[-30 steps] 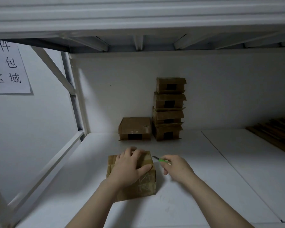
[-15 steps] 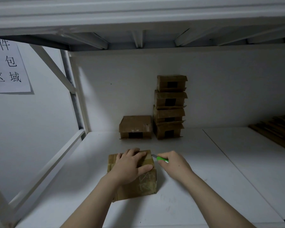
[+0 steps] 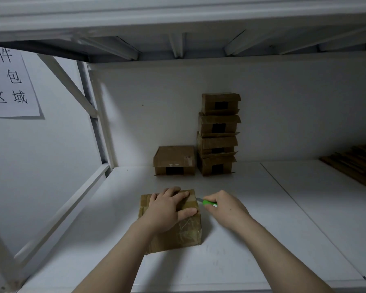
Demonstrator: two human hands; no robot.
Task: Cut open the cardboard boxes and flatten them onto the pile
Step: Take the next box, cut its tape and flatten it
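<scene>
The brown taped cardboard box (image 3: 186, 229) stands on the white shelf board (image 3: 262, 229), directly in front of the person, and its longer side runs from the far side to the near side. The left hand (image 3: 167, 210) lies flat on its top with the fingers spread, pressing it down. The right hand (image 3: 226, 210) is just beside the box on its right and is curled around a small green-handled knife (image 3: 208, 202). The blade points left at the top right edge, close to the far corner. I cannot tell whether the tip is already in the tape. I judge that the cut will be pulled toward the body, along the right edge and close to the left thumb.
</scene>
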